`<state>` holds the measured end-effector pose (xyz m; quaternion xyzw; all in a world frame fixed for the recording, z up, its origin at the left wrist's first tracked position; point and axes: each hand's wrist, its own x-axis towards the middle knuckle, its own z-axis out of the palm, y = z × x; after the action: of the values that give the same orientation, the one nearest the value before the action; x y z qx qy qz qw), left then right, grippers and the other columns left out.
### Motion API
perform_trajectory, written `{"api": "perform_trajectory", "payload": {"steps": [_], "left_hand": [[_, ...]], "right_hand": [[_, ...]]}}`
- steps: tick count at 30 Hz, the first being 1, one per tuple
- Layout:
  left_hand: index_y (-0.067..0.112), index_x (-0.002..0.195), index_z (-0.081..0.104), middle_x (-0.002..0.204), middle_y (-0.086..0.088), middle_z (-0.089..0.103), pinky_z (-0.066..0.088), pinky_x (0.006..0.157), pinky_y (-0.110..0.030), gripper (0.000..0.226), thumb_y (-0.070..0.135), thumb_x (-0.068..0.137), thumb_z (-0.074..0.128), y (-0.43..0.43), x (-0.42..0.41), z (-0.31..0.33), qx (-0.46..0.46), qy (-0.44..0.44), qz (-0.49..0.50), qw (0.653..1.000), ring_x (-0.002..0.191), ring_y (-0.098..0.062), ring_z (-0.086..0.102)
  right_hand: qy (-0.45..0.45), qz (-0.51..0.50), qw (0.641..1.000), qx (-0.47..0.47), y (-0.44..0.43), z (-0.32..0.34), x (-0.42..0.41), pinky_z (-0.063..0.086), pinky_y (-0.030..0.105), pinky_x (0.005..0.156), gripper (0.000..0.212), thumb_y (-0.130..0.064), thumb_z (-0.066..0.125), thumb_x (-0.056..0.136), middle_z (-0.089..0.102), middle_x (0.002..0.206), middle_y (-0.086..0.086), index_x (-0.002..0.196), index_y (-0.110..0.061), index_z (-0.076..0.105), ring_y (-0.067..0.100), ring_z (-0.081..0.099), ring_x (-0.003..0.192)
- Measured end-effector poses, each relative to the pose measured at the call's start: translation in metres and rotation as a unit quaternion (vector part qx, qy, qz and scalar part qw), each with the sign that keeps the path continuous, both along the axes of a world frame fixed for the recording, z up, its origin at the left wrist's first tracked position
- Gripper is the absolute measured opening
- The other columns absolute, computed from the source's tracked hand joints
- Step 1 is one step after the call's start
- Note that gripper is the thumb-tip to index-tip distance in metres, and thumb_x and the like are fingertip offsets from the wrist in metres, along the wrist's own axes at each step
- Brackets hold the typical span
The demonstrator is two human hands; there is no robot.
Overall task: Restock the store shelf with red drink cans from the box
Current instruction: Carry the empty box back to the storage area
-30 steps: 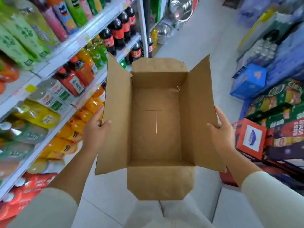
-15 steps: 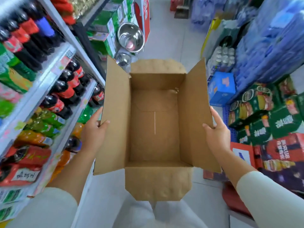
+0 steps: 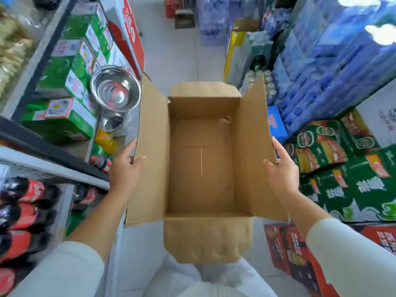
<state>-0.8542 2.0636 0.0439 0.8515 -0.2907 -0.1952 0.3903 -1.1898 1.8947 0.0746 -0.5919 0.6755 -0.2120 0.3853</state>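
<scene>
1. Head view: a brown cardboard box (image 3: 201,168) is held in the air in front of the person, over the aisle floor (image 3: 171,50), between the shelf (image 3: 53,166) on the left and the stacked goods on the right.
2. All four top flaps of the box stand open. Its bare cardboard bottom shows, with a thin pale seam line down the middle.
3. Left hand (image 3: 125,170): it grips the edge of the left flap. The thumb lies on the inner face and the index finger points up along the outer face, so the flap is pinched between them. The other fingers are hidden behind the flap.
4. Right hand (image 3: 282,174): it grips the right flap the same way, thumb on the inner face, index finger raised along the outer edge. The remaining fingers are hidden.
5. Both forearms come out of pale sleeves (image 3: 353,254).
6. The shelf carries dark bottles with red labels (image 3: 27,202) at lower left. Beyond it stand green cartons (image 3: 62,116) and a steel bowl (image 3: 115,88), the bowl just beside the box's left flap.
7. Right side: green cases (image 3: 353,179), red cases (image 3: 285,249) near the floor, a blue carton (image 3: 276,123) just beyond the right flap, and blue wrapped packs (image 3: 332,61) stacked high behind.
</scene>
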Motion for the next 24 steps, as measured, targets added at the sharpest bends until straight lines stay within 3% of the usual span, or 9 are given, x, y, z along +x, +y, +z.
{"api": "perform_trajectory", "payload": {"steps": [2, 5, 8, 11, 13, 15, 19, 22, 24], "left_hand": [[0.041, 0.143, 0.046, 0.078, -0.026, 0.062, 0.047, 0.067, -0.031, 0.060, 0.026, 0.088, 0.066, -0.043, 0.021, 0.006, 0.004, -0.013, -0.018, 1.000, 0.073, -0.036, 0.060], [0.036, 0.144, 0.046, 0.068, -0.014, 0.046, 0.039, 0.055, -0.032, 0.057, 0.022, 0.092, 0.065, -0.121, 0.059, 0.004, 0.012, -0.031, -0.042, 0.999, 0.058, -0.019, 0.044], [0.038, 0.143, 0.048, 0.074, -0.008, 0.051, 0.041, 0.059, -0.031, 0.056, 0.023, 0.091, 0.065, -0.211, 0.096, -0.004, 0.008, -0.011, -0.050, 0.999, 0.062, -0.018, 0.048], [0.043, 0.139, 0.051, 0.069, -0.003, 0.049, 0.046, 0.061, -0.036, 0.057, 0.029, 0.085, 0.068, -0.294, 0.126, -0.011, -0.014, -0.015, -0.047, 0.999, 0.061, -0.016, 0.048], [0.034, 0.140, 0.053, 0.057, -0.001, 0.034, 0.033, 0.052, -0.035, 0.055, 0.020, 0.089, 0.067, -0.348, 0.147, -0.006, -0.004, -0.025, -0.025, 0.999, 0.049, -0.013, 0.031], [0.033, 0.140, 0.053, 0.055, 0.002, 0.028, 0.028, 0.053, -0.034, 0.055, 0.016, 0.089, 0.067, -0.400, 0.173, -0.004, -0.007, -0.014, -0.009, 1.000, 0.045, -0.011, 0.025], [0.054, 0.134, 0.045, 0.067, -0.022, 0.054, 0.045, 0.055, -0.040, 0.059, 0.035, 0.082, 0.064, -0.492, 0.225, 0.011, -0.013, -0.008, 0.009, 1.000, 0.054, -0.019, 0.041], [0.054, 0.133, 0.048, 0.072, -0.015, 0.063, 0.049, 0.061, -0.042, 0.056, 0.036, 0.083, 0.065, -0.567, 0.272, 0.013, -0.018, -0.005, 0.006, 1.000, 0.057, -0.030, 0.051], [0.050, 0.135, 0.051, 0.072, -0.006, 0.059, 0.050, 0.065, -0.041, 0.056, 0.031, 0.084, 0.066, -0.618, 0.304, 0.013, -0.035, -0.003, -0.005, 0.999, 0.062, -0.032, 0.056]], "right_hand": [[0.004, -0.006, 1.000, 0.005, -0.033, 0.003, 0.017, 0.050, 0.028, 0.059, 0.067, -0.019, 0.055, 0.089, 0.071, 0.109, -0.002, 0.134, -0.064, 0.034, 0.014, 0.065, 0.070], [0.004, -0.025, 1.000, 0.002, -0.097, 0.001, 0.046, 0.051, 0.029, 0.064, 0.065, -0.019, 0.056, 0.090, 0.070, 0.101, -0.003, 0.134, -0.062, 0.036, 0.015, 0.063, 0.072], [0.003, -0.044, 0.999, -0.003, -0.174, -0.006, 0.079, 0.052, 0.031, 0.068, 0.066, -0.019, 0.057, 0.088, 0.069, 0.094, -0.002, 0.130, -0.066, 0.037, 0.016, 0.062, 0.073], [0.009, -0.032, 0.999, -0.008, -0.258, -0.011, 0.116, 0.053, 0.040, 0.084, 0.069, -0.022, 0.057, 0.088, 0.067, 0.114, -0.005, 0.124, -0.075, 0.032, 0.013, 0.063, 0.089], [0.015, -0.030, 0.999, -0.004, -0.316, -0.007, 0.141, 0.053, 0.041, 0.081, 0.066, -0.023, 0.057, 0.090, 0.067, 0.107, 0.000, 0.129, -0.070, 0.031, 0.019, 0.062, 0.086], [0.023, -0.022, 1.000, 0.002, -0.373, 0.000, 0.164, 0.052, 0.037, 0.074, 0.064, -0.024, 0.055, 0.093, 0.067, 0.111, -0.002, 0.132, -0.068, 0.030, 0.016, 0.061, 0.083], [0.016, -0.004, 1.000, -0.004, -0.480, 0.017, 0.217, 0.050, 0.030, 0.069, 0.065, -0.022, 0.057, 0.094, 0.065, 0.122, -0.001, 0.133, -0.067, 0.030, 0.008, 0.060, 0.085], [0.001, 0.002, 1.000, -0.009, -0.553, 0.020, 0.267, 0.052, 0.032, 0.078, 0.066, -0.019, 0.056, 0.092, 0.067, 0.118, -0.003, 0.132, -0.067, 0.033, 0.011, 0.064, 0.096], [-0.007, -0.004, 1.000, -0.007, -0.602, 0.020, 0.304, 0.051, 0.028, 0.069, 0.066, -0.018, 0.056, 0.091, 0.069, 0.107, -0.003, 0.130, -0.067, 0.035, 0.013, 0.066, 0.089]]}}
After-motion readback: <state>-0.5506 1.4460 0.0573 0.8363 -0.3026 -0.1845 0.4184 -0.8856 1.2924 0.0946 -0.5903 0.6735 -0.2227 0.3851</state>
